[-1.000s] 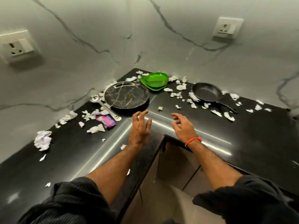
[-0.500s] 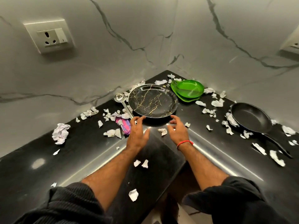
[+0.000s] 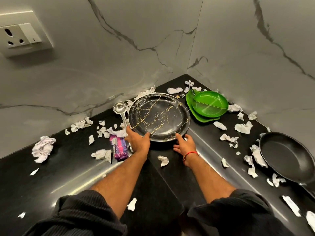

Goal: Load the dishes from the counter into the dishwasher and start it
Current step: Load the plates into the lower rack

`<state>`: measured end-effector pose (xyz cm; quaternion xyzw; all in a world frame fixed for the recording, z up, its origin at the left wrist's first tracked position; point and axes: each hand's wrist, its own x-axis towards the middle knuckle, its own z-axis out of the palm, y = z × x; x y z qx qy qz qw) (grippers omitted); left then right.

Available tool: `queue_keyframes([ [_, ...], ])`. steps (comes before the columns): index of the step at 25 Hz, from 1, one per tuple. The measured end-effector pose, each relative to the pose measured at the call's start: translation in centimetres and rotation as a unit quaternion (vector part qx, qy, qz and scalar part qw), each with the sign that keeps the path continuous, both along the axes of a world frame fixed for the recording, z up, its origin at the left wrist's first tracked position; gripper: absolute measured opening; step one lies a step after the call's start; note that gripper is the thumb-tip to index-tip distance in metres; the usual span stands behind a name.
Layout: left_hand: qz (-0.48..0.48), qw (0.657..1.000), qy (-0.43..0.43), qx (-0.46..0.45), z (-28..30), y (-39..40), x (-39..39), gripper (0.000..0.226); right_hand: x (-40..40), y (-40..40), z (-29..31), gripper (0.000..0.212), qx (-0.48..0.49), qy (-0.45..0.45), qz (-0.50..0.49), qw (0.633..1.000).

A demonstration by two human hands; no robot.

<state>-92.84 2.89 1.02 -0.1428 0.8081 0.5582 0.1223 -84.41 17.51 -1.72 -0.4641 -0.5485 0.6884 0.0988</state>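
Hands reach the black plate [image 3: 159,117] with gold lines, which lies flat, face up, in the corner of the dark tabletop [image 3: 51,176]. It is round, so it has no long side. The left hand [image 3: 137,141] has its thumb on the near rim, its other fingers spread at the edge. The right hand [image 3: 185,147] touches the near rim with its thumb, fingers loosely spread. A steel ladle [image 3: 121,114] lies left of the plate, bowl toward the wall. Green dishes [image 3: 207,105] sit just right of the plate.
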Motion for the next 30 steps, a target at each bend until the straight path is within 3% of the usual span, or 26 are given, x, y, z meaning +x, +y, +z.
queue_keyframes([
  [7, 0.028, 0.997, -0.02, 0.065, 0.0, -1.2, 0.5, 0.064, 0.2, 0.7, -0.9, 0.028, -0.014, 0.024, 0.004, 1.0],
  [13, 0.05, 0.98, -0.04, 0.191, -0.2, -5.7, 0.9, 0.023, 3.2, -0.5, 0.4, 0.014, -0.066, 0.101, -0.007, 0.993],
  [16, 0.036, 0.977, -0.028, 0.207, 2.7, -8.4, 3.6, 0.009, 5.8, -0.7, 1.0, 0.021, -0.045, 0.116, -0.067, 0.99],
  [19, -0.028, 0.974, 0.006, 0.224, 4.1, -10.2, 6.9, 0.02, 9.7, -1.3, 2.0, 0.031, 0.005, 0.138, -0.141, 0.98],
  [24, -0.176, 0.96, 0.089, 0.198, 4.1, -10.2, 12.3, 0.013, 20.5, -4.2, 3.2, 0.038, 0.073, 0.186, -0.241, 0.95],
  [30, -0.388, 0.897, 0.177, 0.116, 2.6, -7.6, 21.1, 0.02, 37.3, -8.5, 5.4, 0.034, 0.147, 0.159, -0.4, 0.89],
])
